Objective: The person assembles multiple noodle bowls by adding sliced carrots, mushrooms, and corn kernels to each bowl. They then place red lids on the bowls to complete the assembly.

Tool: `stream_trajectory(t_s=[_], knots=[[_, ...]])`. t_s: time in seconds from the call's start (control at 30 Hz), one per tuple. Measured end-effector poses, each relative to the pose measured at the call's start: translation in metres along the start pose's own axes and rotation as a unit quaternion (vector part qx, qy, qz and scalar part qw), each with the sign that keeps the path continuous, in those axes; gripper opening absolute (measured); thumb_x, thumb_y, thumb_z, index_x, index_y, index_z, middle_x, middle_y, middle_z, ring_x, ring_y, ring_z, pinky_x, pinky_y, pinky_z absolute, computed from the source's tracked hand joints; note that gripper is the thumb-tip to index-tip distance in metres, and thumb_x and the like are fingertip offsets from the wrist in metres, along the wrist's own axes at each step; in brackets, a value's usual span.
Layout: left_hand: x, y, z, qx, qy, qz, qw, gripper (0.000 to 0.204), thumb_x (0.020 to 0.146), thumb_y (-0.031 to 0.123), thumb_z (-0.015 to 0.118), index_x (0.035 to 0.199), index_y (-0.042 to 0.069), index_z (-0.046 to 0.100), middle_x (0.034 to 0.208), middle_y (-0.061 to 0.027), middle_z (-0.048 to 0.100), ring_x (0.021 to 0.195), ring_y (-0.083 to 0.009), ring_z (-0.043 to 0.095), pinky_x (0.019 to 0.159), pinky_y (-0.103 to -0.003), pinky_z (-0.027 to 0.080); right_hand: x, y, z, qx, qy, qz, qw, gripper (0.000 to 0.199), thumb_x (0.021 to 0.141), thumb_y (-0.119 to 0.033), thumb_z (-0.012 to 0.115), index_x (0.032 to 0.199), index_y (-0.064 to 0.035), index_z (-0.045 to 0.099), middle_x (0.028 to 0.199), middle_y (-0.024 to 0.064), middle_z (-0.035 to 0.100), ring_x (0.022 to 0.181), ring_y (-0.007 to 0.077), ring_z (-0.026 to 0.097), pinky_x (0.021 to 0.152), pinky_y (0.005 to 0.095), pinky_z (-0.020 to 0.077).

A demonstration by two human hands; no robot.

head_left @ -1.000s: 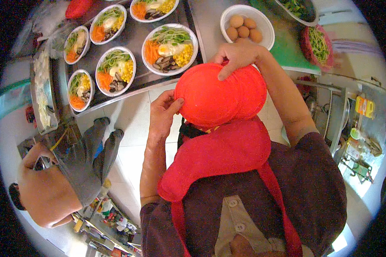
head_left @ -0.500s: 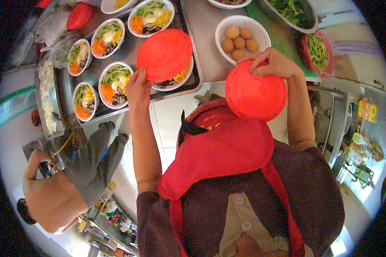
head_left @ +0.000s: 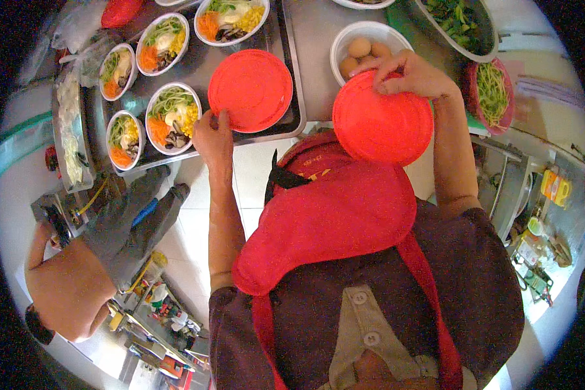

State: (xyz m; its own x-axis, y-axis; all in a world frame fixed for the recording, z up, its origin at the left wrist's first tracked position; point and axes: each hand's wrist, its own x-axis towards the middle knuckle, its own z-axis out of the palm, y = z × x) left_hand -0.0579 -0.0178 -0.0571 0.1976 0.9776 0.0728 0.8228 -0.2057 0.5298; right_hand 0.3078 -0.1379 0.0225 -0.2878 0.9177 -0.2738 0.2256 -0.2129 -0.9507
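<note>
My left hand (head_left: 212, 135) pinches the left edge of a round red lid (head_left: 251, 91), which lies over the bowl at the tray's near right corner and hides its contents. In my right hand (head_left: 417, 77), closed at its upper rim, a second red lid (head_left: 383, 120) hangs tilted in front of my apron; whether it is a stack I cannot tell. Left of my left hand, an uncovered white bowl (head_left: 173, 119) holds greens, shredded carrot, corn and dark mushroom-like pieces. A white bowl of brown eggs (head_left: 360, 47) is partly hidden behind my right hand.
More filled bowls (head_left: 163, 44) stand on the dark metal tray (head_left: 195, 68). At the right are a basin of leafy greens (head_left: 458, 23) and a pink basket of sprouts (head_left: 489, 94). A long metal pan (head_left: 76, 140) is at far left. Another person (head_left: 78, 279) bends at lower left.
The lid in my left hand has come down from a tilt and now lies flat over the corner bowl. My right hand's lid has shifted slightly up and left, covering part of the egg bowl.
</note>
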Motion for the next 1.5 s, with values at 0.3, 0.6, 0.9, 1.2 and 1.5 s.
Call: stream_trajectory(t_s=[0.3, 0.6, 0.9, 1.2, 1.5], knots=[[-0.003, 0.005, 0.005, 0.093, -0.008, -0.014, 0.996, 0.036, 0.076, 0.028, 0.061, 0.097, -0.001, 0.057, 0.090, -0.0179, 0.056, 0.082, -0.0331, 0.056, 0.070, -0.042, 0.045, 0.021, -0.010, 0.000, 0.150, 0.139, -0.002, 0.979, 0.047, 0.071, -0.013, 0.066, 0.114, -0.0002, 0.053, 0.110, 0.0087, 0.057, 0.102, 0.0176, 0.053, 0.093, 0.0297, 0.0387], [-0.006, 0.122, -0.028, -0.265, -0.150, 0.077, 0.949, 0.030, 0.084, 0.021, 0.055, 0.105, 0.000, 0.056, 0.096, -0.0143, 0.060, 0.089, -0.0248, 0.057, 0.081, -0.032, 0.043, 0.034, -0.008, 0.033, 0.181, 0.036, -0.018, 0.983, 0.044, 0.084, -0.027, 0.053, 0.114, 0.0043, 0.052, 0.112, 0.0123, 0.056, 0.102, 0.0179, 0.052, 0.092, 0.0288, 0.0382], [-0.031, 0.164, -0.041, -0.105, -0.125, 0.219, 0.962, 0.033, 0.082, 0.013, 0.054, 0.112, -0.001, 0.052, 0.111, -0.0217, 0.052, 0.105, -0.0354, 0.049, 0.092, -0.039, 0.037, 0.036, -0.032, 0.032, 0.338, -0.023, 0.100, 0.935, 0.057, 0.092, -0.043, 0.031, 0.117, 0.0043, 0.049, 0.120, 0.0144, 0.050, 0.108, 0.0196, 0.049, 0.098, 0.0294, 0.0323], [-0.008, 0.178, -0.074, -0.363, -0.146, -0.015, 0.920, 0.032, 0.076, 0.002, 0.062, 0.107, -0.003, 0.055, 0.092, -0.0059, 0.059, 0.078, -0.0103, 0.053, 0.070, -0.024, 0.045, 0.033, 0.023, 0.003, -0.020, 0.081, 0.013, 0.996, 0.038, 0.080, -0.026, 0.056, 0.110, -0.0009, 0.057, 0.110, 0.0100, 0.058, 0.103, 0.0187, 0.051, 0.092, 0.0308, 0.0380], [0.165, 0.066, 0.015, -0.463, 0.057, -0.108, 0.878, 0.032, 0.080, 0.008, 0.058, 0.106, -0.010, 0.053, 0.094, -0.0125, 0.060, 0.083, -0.0175, 0.057, 0.076, -0.028, 0.045, 0.000, 0.024, -0.021, 0.169, 0.164, 0.094, 0.967, 0.043, 0.069, -0.003, 0.065, 0.110, 0.0039, 0.055, 0.107, 0.0092, 0.058, 0.097, 0.0170, 0.055, 0.089, 0.0286, 0.0419]])
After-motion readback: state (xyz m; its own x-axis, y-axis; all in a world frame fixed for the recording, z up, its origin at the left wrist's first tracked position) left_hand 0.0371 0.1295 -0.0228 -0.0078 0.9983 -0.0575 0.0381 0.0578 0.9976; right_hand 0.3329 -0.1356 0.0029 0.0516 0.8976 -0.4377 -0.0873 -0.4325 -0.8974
